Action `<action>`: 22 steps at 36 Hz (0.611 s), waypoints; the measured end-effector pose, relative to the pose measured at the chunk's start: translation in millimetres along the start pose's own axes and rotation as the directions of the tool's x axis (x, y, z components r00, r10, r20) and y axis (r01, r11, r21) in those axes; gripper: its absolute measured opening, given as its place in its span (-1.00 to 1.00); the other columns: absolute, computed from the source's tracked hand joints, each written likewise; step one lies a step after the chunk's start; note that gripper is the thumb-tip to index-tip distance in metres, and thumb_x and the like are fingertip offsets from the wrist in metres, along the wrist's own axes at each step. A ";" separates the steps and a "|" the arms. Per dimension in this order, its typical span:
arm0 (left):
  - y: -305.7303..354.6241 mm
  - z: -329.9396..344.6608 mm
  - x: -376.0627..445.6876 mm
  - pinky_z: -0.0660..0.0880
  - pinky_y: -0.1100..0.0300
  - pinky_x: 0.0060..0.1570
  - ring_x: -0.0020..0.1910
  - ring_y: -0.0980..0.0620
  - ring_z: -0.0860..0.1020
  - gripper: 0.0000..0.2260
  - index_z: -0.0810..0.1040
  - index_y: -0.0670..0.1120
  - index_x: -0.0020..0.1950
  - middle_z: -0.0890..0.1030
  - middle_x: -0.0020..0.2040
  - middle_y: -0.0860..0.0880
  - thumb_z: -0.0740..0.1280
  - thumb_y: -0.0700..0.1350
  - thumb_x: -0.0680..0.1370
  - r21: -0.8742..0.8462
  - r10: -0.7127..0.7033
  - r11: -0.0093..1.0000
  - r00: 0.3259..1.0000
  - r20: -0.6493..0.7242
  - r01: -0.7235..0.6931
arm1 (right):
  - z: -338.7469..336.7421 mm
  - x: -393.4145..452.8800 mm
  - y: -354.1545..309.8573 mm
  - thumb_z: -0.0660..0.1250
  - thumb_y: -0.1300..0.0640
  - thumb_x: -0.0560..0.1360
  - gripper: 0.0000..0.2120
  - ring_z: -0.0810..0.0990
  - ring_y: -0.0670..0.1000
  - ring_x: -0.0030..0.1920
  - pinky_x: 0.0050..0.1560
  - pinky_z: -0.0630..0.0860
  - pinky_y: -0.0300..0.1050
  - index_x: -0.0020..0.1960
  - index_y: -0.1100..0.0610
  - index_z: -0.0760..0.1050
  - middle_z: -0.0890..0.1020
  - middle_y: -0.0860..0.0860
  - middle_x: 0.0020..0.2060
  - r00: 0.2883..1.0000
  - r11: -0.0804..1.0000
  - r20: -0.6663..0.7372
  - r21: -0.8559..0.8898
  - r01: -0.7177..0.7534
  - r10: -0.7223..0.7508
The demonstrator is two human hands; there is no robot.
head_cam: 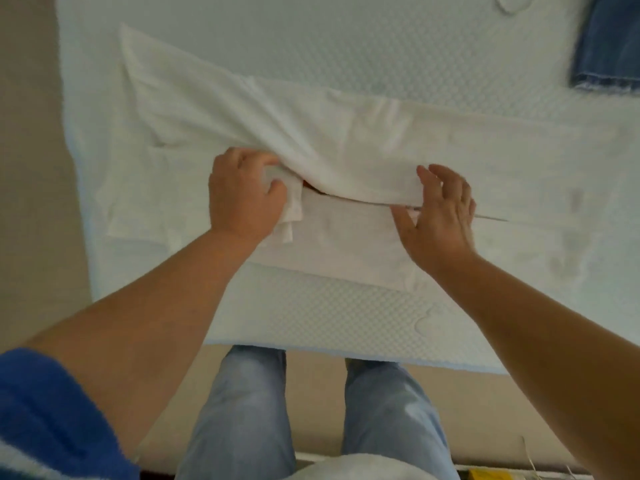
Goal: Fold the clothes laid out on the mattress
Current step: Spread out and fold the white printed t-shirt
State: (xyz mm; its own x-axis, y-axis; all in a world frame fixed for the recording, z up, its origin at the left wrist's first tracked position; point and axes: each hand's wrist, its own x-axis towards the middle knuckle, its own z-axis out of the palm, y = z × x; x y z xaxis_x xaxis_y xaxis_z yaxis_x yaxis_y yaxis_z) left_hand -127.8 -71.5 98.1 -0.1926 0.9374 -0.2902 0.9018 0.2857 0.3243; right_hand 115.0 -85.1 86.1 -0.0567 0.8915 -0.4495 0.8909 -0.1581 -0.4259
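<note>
Head view shows a person standing at the near edge of a white mattress [346, 39] with a bumpy quilted top. At the far left there is a blue sleeve [45, 410] low in the corner. A big white garment [346, 133] lies spread across the mattress, from the left side all the way to the right edge of the picture. It is on the half of the mattress nearest the person. The left hand [242, 199] sits on the middle-left part of the garment. Its fingers are curled and they pinch a bunched bit of the white cloth, lifting a fold up. Under that lifted fold a tiny spot of red shows, too small to tell what it is. Next comes the right hand [440, 216], just to the right of the lifted fold. Its fingers are spread and nearly straight, and they press on the edge of the folded cloth without grabbing it. Below the hands are the person's legs in light blue trousers [249, 410], standing on a tan floor [20, 168]. Far up at the top right, well apart from the white garment, a pair of blue jeans [609, 46] lies on the mattress, partly cut off by the picture edge.
</note>
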 end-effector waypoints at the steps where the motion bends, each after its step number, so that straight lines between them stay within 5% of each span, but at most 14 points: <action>1: -16.6 -3.8 -3.9 0.29 0.09 0.15 0.15 -0.20 0.42 -0.71 0.57 -0.15 0.16 0.50 0.14 -0.20 0.34 -0.15 0.44 -0.016 -0.091 0.996 0.995 -0.037 0.090 | 11.5 -1.1 -20.1 0.32 0.03 0.48 -0.45 0.20 0.15 0.37 0.35 0.10 0.02 0.40 0.19 0.28 0.30 0.15 0.35 1.000 0.999 0.004 0.042 0.016 -0.016; 5: -75.5 -13.7 -12.9 0.30 0.12 0.11 0.16 -0.15 0.41 -0.62 0.47 -0.15 0.21 0.48 0.15 -0.16 0.35 -0.02 0.45 -0.118 -0.428 0.902 0.897 -0.108 0.416 | 52.0 -5.7 -84.5 0.33 0.07 0.46 -0.57 0.33 0.08 0.23 0.25 0.21 -0.13 0.28 0.17 0.37 0.41 0.08 0.18 0.998 0.977 0.057 0.211 -0.034 0.023; 10: -114.9 -12.9 -4.6 0.37 0.12 0.01 0.13 -0.08 0.47 -0.45 0.36 -0.10 0.28 0.44 0.21 -0.08 0.38 0.14 0.41 -0.276 -0.652 0.714 0.755 0.071 0.643 | 85.2 -5.7 -131.3 0.33 0.00 0.46 -0.57 0.36 0.06 0.23 0.27 0.29 -0.08 0.25 0.13 0.35 0.36 -0.05 0.07 0.942 0.885 0.210 0.337 -0.321 0.262; 13: -125.5 -13.3 6.7 0.33 0.18 -0.11 -0.02 -0.01 0.49 -0.56 0.41 -0.09 0.18 0.49 0.06 0.01 0.37 0.13 0.43 -0.353 -0.648 0.651 0.734 0.202 0.672 | 94.1 0.6 -148.2 0.32 -0.04 0.46 -0.58 0.45 0.06 0.13 0.16 0.39 -0.03 0.24 0.10 0.37 0.47 -0.02 0.07 0.901 0.828 0.235 0.361 -0.429 0.364; 17: -136.1 -18.1 16.8 0.34 0.21 -0.19 -0.25 0.04 0.46 -0.80 0.46 -0.01 -0.24 0.48 -0.30 0.09 0.37 0.07 0.46 -0.382 -0.542 0.689 0.788 0.292 0.616 | 96.5 10.4 -161.0 0.35 -0.05 0.45 -0.72 0.52 -0.02 -0.07 -0.08 0.44 -0.11 0.08 0.06 0.43 0.52 -0.10 -0.12 0.835 0.688 0.231 0.480 -0.544 0.499; 22: -142.1 -28.4 20.2 0.44 0.14 -0.19 -0.21 -0.03 0.51 -0.79 0.45 -0.03 -0.34 0.51 -0.31 0.04 0.33 -0.03 0.48 -0.548 -0.530 0.538 0.763 0.371 0.640 | 91.2 14.4 -167.8 0.38 -0.05 0.43 -0.81 0.47 -0.11 -0.24 -0.30 0.33 -0.23 -0.11 0.06 0.47 0.52 -0.11 -0.25 0.801 0.614 0.183 0.554 -0.563 0.569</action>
State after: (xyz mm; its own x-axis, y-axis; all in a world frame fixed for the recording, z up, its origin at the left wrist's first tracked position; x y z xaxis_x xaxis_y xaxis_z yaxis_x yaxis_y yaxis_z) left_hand -270.8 -87.5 71.7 -0.4814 0.4895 -0.7270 0.1501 0.8633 0.4818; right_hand -76.4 -84.4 79.5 0.3792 0.5466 -0.7466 0.3291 -0.8338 -0.4433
